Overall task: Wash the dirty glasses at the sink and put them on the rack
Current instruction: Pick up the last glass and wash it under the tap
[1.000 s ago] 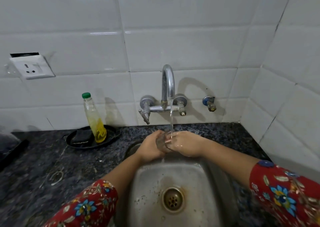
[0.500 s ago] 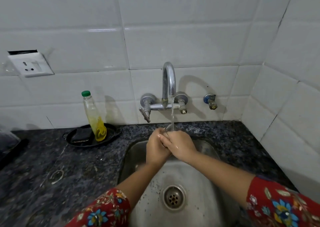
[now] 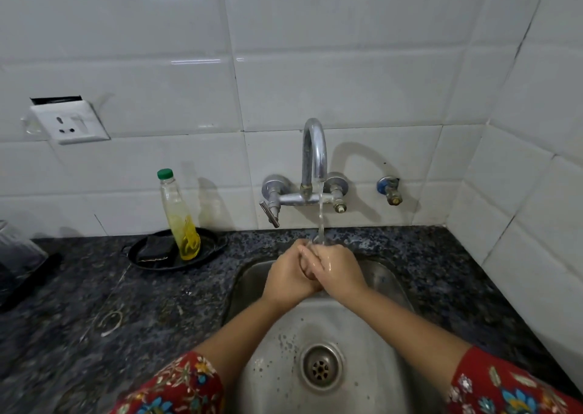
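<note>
Both my hands are clasped together over the steel sink [image 3: 389, 290], under the water running from the chrome tap [image 3: 314, 153]. My left hand [image 3: 288, 278] and my right hand [image 3: 342, 271] wrap around a clear glass. Only a sliver of the glass rim [image 3: 319, 242] shows above my fingers, where the stream lands. The rest of the glass is hidden by my fingers. No rack is in view.
A black tray [image 3: 209, 256] at the back left holds a dark sponge [image 3: 156, 251] and a green-capped bottle [image 3: 181, 221] of yellow liquid. A clear ribbed glass [image 3: 15, 249] stands at the far left edge. A wall socket [image 3: 71, 123] is above the counter. The tiled wall closes the right side.
The glass lay on its side between my hands a second ago and was partly visible. My hands have closed around it and shifted back toward the tap, hiding it.
</note>
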A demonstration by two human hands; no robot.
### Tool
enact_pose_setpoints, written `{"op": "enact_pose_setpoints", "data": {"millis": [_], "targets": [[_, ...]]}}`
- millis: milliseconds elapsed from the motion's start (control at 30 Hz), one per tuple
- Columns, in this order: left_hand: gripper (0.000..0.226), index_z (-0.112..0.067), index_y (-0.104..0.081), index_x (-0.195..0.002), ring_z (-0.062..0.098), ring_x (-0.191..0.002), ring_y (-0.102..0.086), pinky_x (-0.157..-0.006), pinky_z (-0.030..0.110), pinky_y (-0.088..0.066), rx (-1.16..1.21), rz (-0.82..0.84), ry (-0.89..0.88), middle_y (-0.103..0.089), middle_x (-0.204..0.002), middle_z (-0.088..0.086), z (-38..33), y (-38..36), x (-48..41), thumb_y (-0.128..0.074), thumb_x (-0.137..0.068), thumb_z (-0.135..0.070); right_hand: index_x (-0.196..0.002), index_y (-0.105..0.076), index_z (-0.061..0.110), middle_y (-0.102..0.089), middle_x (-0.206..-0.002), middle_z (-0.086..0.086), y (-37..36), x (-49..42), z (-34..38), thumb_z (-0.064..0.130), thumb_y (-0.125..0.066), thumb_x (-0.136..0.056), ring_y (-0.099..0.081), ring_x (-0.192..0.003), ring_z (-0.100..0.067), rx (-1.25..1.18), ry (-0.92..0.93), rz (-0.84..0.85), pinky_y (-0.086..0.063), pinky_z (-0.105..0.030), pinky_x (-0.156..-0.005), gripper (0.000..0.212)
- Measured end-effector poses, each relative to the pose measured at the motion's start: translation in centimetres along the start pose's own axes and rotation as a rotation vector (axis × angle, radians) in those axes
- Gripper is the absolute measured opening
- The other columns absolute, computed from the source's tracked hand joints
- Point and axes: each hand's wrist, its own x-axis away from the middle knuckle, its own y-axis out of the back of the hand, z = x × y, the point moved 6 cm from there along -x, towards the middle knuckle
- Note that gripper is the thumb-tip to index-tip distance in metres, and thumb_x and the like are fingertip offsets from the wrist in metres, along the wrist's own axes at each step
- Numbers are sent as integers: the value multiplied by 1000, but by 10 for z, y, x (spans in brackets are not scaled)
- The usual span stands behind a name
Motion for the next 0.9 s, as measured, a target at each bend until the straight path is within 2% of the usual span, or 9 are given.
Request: {"op": "enact_pose_setpoints", "data": {"millis": [67,133,267,400,500,600,733,800,900], "targets": [[47,-23,-58,-99,7,-83,-66,-77,29,-54,175,236,-6,-68,-89,-5,-1,2,-5,-79,-61,-5,-68,-68,9,-68,-61,-7,8,7,4,46,-41,-92,-62,-58,-22,-50,230,-33,-48,-31,-61,51],[47,-19,-59,-99,14,-84,-66,-77,38,-55,128,315,-2,-68,-90,0,-6,3,-5,-78,-58,-6,-65,-67,13,-67,-60,-2,8,13,1,40,-44,-94,-60,-57,-16,-149,230,-22,-45,-25,-63,46],[53,-22,-54,-102,17,-78,-66,-67,35,-55,-377,258,222,-67,-90,-5,-5,0,6,-79,-57,-32,-59,-64,18,-64,-55,0,-17,18,-17,38,-34,-101,-65,-57,-17,-315,-332,59,-52,-31,-65,55],[64,-16,-57,-116,23,-100,-65,-72,31,-45,-1118,518,241,-66,-110,3,0,-1,17,-80,-64,-45,-82,-67,9,-70,-73,-8,-42,51,-30,28,-35,-102,-64,-66,-17,-571,-792,452,-48,-27,-68,42],[52,-14,-64,-112,22,-94,-67,-78,31,-54,-1386,710,261,-67,-105,4,3,-1,25,-78,-69,-41,-96,-68,4,-69,-77,-3,-39,70,-38,16,-46,-96,-60,-67,-15,-498,-823,584,-46,-22,-68,25],[50,-13,-63,-110,22,-91,-67,-82,34,-56,-1457,754,246,-65,-103,3,3,0,25,-76,-70,-40,-96,-69,2,-69,-81,-6,-34,76,-48,13,-46,-96,-59,-69,-13,-487,-796,516,-47,-18,-63,26],[49,-19,-56,-105,20,-87,-59,-69,30,-48,-1078,624,278,-60,-100,0,-4,4,13,-78,-66,-39,-88,-70,12,-72,-88,0,-20,68,-40,22,-43,-100,-65,-84,-9,-535,-472,280,-48,-22,-83,31],[46,-19,-57,-102,16,-84,-58,-68,29,-49,-619,585,335,-61,-97,-2,-2,1,6,-81,-64,-30,-86,-68,14,-71,-88,2,-13,62,-32,25,-42,-100,-66,-87,-10,-540,-293,201,-49,-23,-82,31],[22,-13,-64,-87,14,-74,-62,-74,29,-52,137,632,405,-67,-80,0,-11,-11,7,-72,-71,-3,-74,-60,19,-64,-70,3,2,48,-27,32,-39,-98,-62,-69,-12,-531,-160,52,-49,-30,-70,35]]}}
